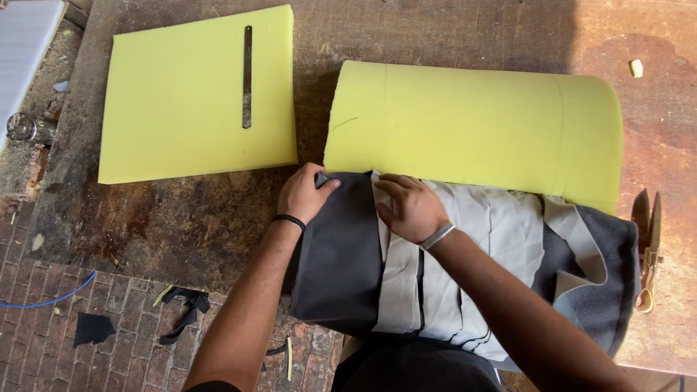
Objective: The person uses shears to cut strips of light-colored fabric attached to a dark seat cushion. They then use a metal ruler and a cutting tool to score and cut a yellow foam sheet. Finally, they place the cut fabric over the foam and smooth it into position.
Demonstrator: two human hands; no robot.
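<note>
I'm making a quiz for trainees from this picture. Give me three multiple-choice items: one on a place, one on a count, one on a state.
1. Where are the scissors? A right edge of the table B on the brick floor C on the foam
2. How many yellow foam pieces? A one B two C four
3. The right-hand foam piece is: A curved over the fabric B cut in half C standing upright

A: they lie at the table's right side.
B: a slotted flat sheet and a bent one.
A: its edge curves down onto the fabric under both hands, left hand and right hand.

packages: none | labels: none | signs: none | screens: none | view: head cam, nothing of the kind visible
</note>
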